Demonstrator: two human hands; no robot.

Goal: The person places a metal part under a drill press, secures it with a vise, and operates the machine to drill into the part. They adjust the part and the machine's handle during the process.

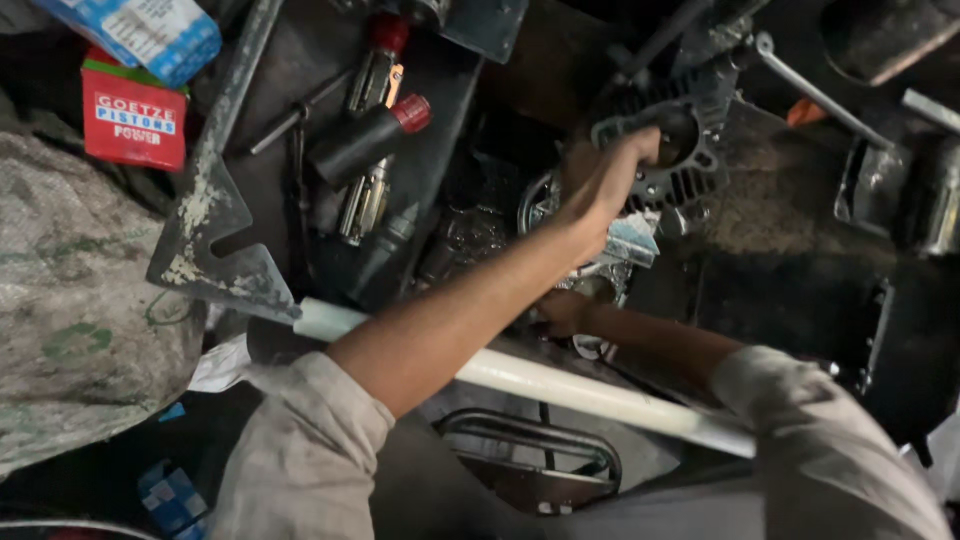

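My left hand reaches far forward and grips the rim of a dark finned engine cylinder block, with the fingers curled over the edge of its round bore. Below it lies a shiny metal engine part, partly covered by my left forearm. My right hand comes in from the right and presses against the lower side of that shiny part. Its fingers are hidden, so its grip is unclear. Both sleeves are pale grey.
A white pipe runs across under my arms. A notched metal bracket, chrome tools with red caps, a red box and a blue-white box lie at left. A long wrench sits top right. A grey sack fills the left edge.
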